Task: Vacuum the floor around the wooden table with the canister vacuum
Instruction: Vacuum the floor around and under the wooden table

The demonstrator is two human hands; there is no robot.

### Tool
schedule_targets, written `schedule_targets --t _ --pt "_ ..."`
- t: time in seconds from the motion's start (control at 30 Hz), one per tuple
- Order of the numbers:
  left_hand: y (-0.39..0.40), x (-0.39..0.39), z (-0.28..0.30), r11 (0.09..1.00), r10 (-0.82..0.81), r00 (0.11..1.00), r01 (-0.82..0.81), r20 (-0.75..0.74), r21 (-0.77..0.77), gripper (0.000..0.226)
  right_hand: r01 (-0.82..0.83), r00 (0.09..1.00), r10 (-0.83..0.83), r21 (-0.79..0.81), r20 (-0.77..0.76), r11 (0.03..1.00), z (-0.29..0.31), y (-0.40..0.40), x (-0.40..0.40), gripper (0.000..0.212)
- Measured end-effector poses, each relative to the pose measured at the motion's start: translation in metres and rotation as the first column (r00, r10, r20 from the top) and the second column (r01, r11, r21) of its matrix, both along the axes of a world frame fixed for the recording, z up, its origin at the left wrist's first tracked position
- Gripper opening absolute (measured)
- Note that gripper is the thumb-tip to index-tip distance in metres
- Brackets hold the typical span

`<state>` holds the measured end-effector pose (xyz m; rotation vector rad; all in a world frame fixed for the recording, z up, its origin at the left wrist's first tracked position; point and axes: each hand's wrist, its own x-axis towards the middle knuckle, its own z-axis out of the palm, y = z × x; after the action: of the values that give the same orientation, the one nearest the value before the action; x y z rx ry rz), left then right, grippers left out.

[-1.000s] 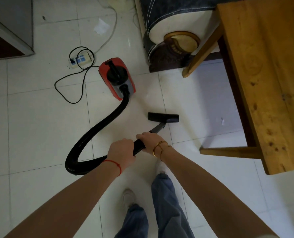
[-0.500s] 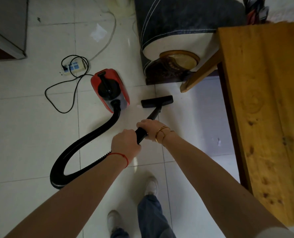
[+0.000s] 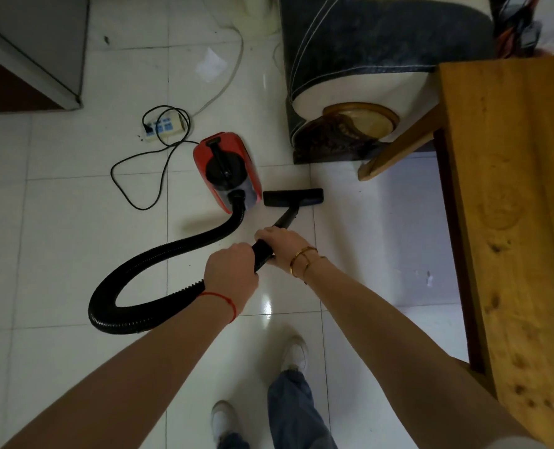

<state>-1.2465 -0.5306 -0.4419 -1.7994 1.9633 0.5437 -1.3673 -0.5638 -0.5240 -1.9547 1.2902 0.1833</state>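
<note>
Fingers [image 3: 269, 236] of both hands curl tight round the black wand [image 3: 287, 218]: left hand [image 3: 230, 275] near the hose [image 3: 159, 254], right hand [image 3: 280, 246] further down. Since before, the brush head [image 3: 293, 196] stays beside the red vacuum [image 3: 225, 171], left of the table [image 3: 512, 222]. No words can be read.

The floor [image 3: 58, 241] is pale glossy tile with thin grout lines. On it, near the middle, sits a red and black canister vacuum [image 3: 225, 171], its ribbed black hose [image 3: 159, 257] looping over the tiles. The black floor nozzle [image 3: 293, 197] lies flat just beside the canister. A white power strip [image 3: 164, 127] rests farther back with a thin black cord [image 3: 139, 176] curling across the tiles. A scrap of paper [image 3: 211, 63] lies toward the far edge. A dark sofa [image 3: 366, 59] and the wooden table [image 3: 512, 222] stand at the floor's right side.
</note>
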Motion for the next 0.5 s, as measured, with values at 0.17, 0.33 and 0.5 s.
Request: schedule_targets --t 0.17,0.33,0.5 --pt "0.021 0.019 0.006 0.998 -0.015 0.999 0.012 0.048 0.060 0.026 -0.024 1.000 0.024 0.029 -0.020 0.999 0.001 0.025 0.019 0.031" --pt "0.037 0.026 0.004 0.996 -0.005 0.999 0.002 0.038 0.090 0.025 -0.036 0.998 0.037 0.021 -0.044 0.999 -0.001 0.042 0.025 0.033" --pt "0.032 0.020 -0.004 0.999 -0.008 0.999 0.006 0.036 0.050 0.022 -0.030 0.998 0.029 -0.020 -0.048 0.999 -0.008 0.034 0.019 0.032"
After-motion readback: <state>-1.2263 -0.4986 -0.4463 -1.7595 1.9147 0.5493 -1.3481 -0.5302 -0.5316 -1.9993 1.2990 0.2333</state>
